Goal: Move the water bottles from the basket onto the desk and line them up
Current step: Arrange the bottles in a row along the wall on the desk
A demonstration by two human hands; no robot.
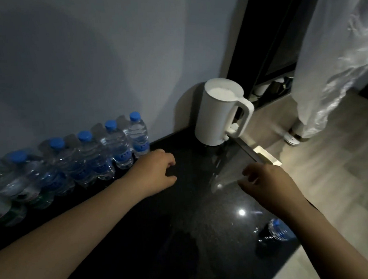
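– Both hands look empty. The left hand [157, 171] hovers low over the surface [184, 215] with its fingers loosely curled, just beside the last bottle [138, 133] in the line. The right hand [266, 181] hangs near the right edge, its fingers also slack and closed on nothing I can see.

– Where are the bottles, then?

– A row of water bottles [88, 159] stands upright along the rear edge, tight against the wall [86, 59], with blue caps up. They touch or nearly touch each other. I think they are kept back there so the front of the surface stays free for reaching.

– Any left to move?

– One lone bottle [279, 229] shows low down past the front right edge, beside something dark. That may be the basket, but it is too dim to tell. My guess is the right hand is placed to go down for it.

– Is there room for it?

– Yes. Between the last bottle and the white kettle [218, 115] in the far right corner there is an open stretch of rear edge. The row can grow rightward for a few bottles before the kettle blocks it.

– Any hazards?

– The right edge drops to the floor [345, 193], so a bottle set too far over could tip off. The surface is also dark and glossy, and its glare makes the edges hard to judge.
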